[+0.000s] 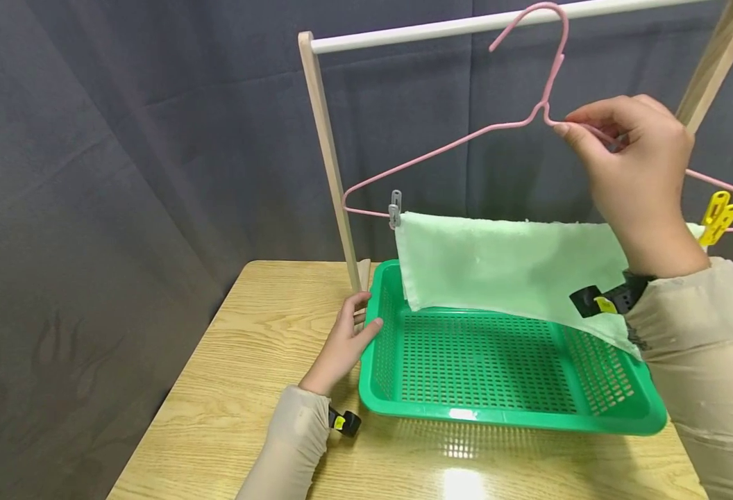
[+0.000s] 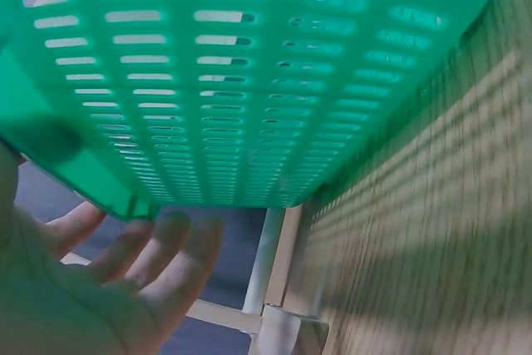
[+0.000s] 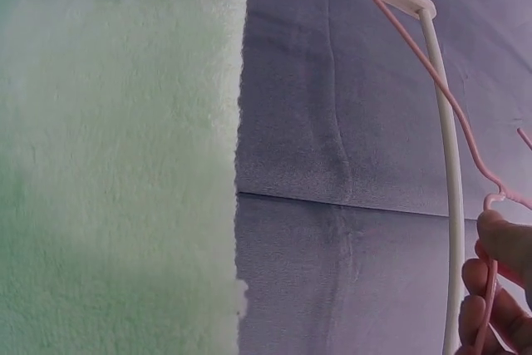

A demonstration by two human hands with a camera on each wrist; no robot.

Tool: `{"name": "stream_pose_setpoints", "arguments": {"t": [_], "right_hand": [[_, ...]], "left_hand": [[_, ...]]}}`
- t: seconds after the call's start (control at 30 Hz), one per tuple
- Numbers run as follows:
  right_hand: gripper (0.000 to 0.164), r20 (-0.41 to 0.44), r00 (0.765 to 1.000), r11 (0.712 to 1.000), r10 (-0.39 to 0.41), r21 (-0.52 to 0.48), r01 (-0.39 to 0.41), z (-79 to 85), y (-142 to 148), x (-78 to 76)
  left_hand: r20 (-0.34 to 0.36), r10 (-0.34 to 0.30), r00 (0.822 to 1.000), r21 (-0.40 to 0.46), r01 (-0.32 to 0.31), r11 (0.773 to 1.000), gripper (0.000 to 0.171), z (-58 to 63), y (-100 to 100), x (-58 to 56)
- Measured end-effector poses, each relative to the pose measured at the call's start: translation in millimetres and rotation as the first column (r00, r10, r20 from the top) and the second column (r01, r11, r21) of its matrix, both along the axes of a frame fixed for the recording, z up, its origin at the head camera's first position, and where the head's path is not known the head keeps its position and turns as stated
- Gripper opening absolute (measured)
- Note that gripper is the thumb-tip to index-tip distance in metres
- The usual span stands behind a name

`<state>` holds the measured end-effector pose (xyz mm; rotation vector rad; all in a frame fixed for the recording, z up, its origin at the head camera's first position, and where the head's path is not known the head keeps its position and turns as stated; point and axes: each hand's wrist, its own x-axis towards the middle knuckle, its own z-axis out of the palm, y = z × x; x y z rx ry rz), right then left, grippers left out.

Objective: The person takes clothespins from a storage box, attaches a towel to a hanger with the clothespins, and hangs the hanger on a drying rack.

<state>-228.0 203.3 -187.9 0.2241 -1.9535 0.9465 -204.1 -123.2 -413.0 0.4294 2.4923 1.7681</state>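
My right hand [image 1: 644, 149] pinches a pink clothes hanger [image 1: 441, 148] by its shoulder, just beside the neck. The hook overlaps the white rail in the head view. A pale green towel [image 1: 498, 260] hangs folded over the hanger's lower bar, fixed by a grey clothespin [image 1: 395, 210] at one end and a yellow clothespin [image 1: 718, 219] at the other. The towel fills much of the right wrist view. My left hand [image 1: 346, 340] is at the left rim of a green plastic basket [image 1: 504, 415], its fingers loosely extended alongside the rim in the left wrist view.
A rack with a white rail [image 1: 404, 36] and wooden posts [image 1: 329, 153] stands behind the basket. The basket sits on a wood-grain table [image 1: 216, 389]. A dark grey curtain [image 1: 123, 139] hangs behind.
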Motion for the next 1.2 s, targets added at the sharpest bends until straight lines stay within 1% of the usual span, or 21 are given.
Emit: {"name": "stream_pose_setpoints", "arguments": {"t": [0.2, 0.33, 0.47, 0.67, 0.73, 0.77, 0.83, 0.9, 0.97, 1.0, 1.07, 1.13, 1.2], "right_hand": [[0.028, -0.018, 1.0, 1.0, -0.026, 0.002, 0.026, 2.2, 6, -10.1], [0.028, -0.019, 0.999, 0.999, -0.039, 0.005, 0.039, 6.2, 7, -15.0], [0.026, -0.006, 0.998, 0.998, -0.057, 0.031, 0.057, 11.5, 5, -19.7], [0.023, -0.01, 0.997, 0.996, -0.078, 0.048, 0.079, 16.8, 3, -29.2], [0.022, -0.012, 0.997, 0.996, -0.079, 0.051, 0.079, 17.5, 2, -32.5], [0.022, -0.01, 0.997, 0.996, -0.078, 0.052, 0.078, 17.7, 2, -33.7], [0.022, -0.005, 0.997, 0.995, -0.079, 0.055, 0.079, 18.1, 1, -35.6], [0.021, 0.004, 0.997, 0.995, -0.081, 0.06, 0.081, 18.1, 0, -37.2], [0.021, 0.01, 0.996, 0.994, -0.084, 0.066, 0.084, 18.1, 0, -38.5], [0.02, 0.013, 0.996, 0.994, -0.089, 0.069, 0.088, 18.0, 0, -39.3], [0.02, 0.017, 0.995, 0.993, -0.097, 0.075, 0.095, 17.5, -1, -40.9], [0.019, 0.029, 0.994, 0.992, -0.107, 0.076, 0.104, 17.7, -1, -42.0], [0.02, 0.059, 0.991, 0.99, -0.122, 0.076, 0.117, 17.7, -1, -42.1]], "left_hand": [[0.012, -0.033, 0.999, 0.031, 0.032, 0.999, 0.055, -0.1, 3, 2.6], [0.005, -0.034, 0.999, 0.039, 0.034, 0.999, 0.055, 0.2, 4, 2.6], [0.001, -0.029, 1.0, 0.04, 0.028, 0.999, 0.054, 0.5, 4, 2.6], [0.01, -0.018, 1.0, 0.059, 0.017, 0.998, 0.054, -0.3, 4, 3.7], [0.024, -0.021, 0.999, 0.072, 0.019, 0.997, 0.053, 6.6, 5, 7.4], [0.022, -0.021, 1.0, 0.073, 0.019, 0.997, 0.053, 6.2, 5, 7.5], [0.034, -0.031, 0.999, 0.077, 0.029, 0.997, 0.053, 13.8, 6, 10.8], [0.053, -0.041, 0.998, 0.084, 0.036, 0.996, 0.054, 15.1, 6, 11.0], [0.049, -0.043, 0.998, 0.077, 0.039, 0.996, 0.055, 7.4, 5, 7.1], [0.051, -0.048, 0.998, 0.077, 0.044, 0.996, 0.055, 7.4, 5, 6.8], [0.044, -0.043, 0.998, 0.079, 0.039, 0.996, 0.055, -0.9, 5, 2.6], [0.033, -0.035, 0.999, 0.076, 0.032, 0.997, 0.054, -3.2, 5, 1.5], [0.024, -0.032, 0.999, 0.079, 0.03, 0.996, 0.054, -4.0, 6, 0.6]]}}
